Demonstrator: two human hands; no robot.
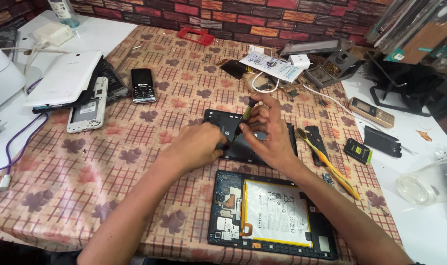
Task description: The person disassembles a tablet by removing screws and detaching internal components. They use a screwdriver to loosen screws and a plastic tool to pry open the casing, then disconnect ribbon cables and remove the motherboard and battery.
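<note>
My left hand (pixel 196 145) rests on the near left part of a black tablet back cover (pixel 217 119) lying on the patterned tablecloth, with a small dark thing in its fingertips. My right hand (pixel 267 132) holds a screwdriver with a green and black handle (pixel 249 107), its tip pointing down at the cover between both hands. Nearer to me lies an opened tablet (pixel 272 213) showing its white battery and circuit boards. Both hands hide most of the cover's middle.
A small black keypad phone (pixel 143 85), a white tablet (pixel 66 77) and a white opened phone (pixel 88 109) lie at the left. Yellow-handled tweezers (pixel 331 167), a black battery (pixel 358 150), a gold keypad phone (pixel 371 112), cables and a clear cup (pixel 427 184) sit at the right.
</note>
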